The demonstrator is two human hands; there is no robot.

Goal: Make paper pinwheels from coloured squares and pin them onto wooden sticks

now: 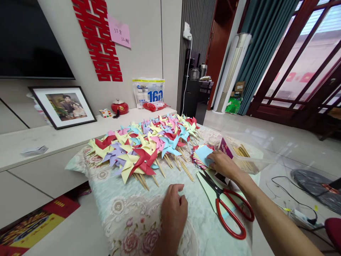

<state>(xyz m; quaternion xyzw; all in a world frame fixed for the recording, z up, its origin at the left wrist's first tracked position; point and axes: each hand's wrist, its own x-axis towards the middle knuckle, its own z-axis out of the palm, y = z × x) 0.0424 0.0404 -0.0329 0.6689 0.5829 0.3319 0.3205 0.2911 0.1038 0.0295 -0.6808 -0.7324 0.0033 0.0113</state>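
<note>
My right hand (223,163) rests on a stack of coloured paper squares (201,156), fingers touching the light blue top sheet. My left hand (173,209) lies palm down on the floral tablecloth (125,209), fingers loosely curled, holding nothing. Red-handled scissors (226,204) lie shut on the cloth between my two forearms. Behind both hands spreads a pile of several finished paper pinwheels (145,145) on wooden sticks.
A clear plastic box (247,156) with wooden sticks stands right of the paper stack. A low white cabinet (61,138) behind holds a framed photo (62,106), a red pot (119,106) and a bag (148,91). Cables and a fan (314,188) lie on the floor at right.
</note>
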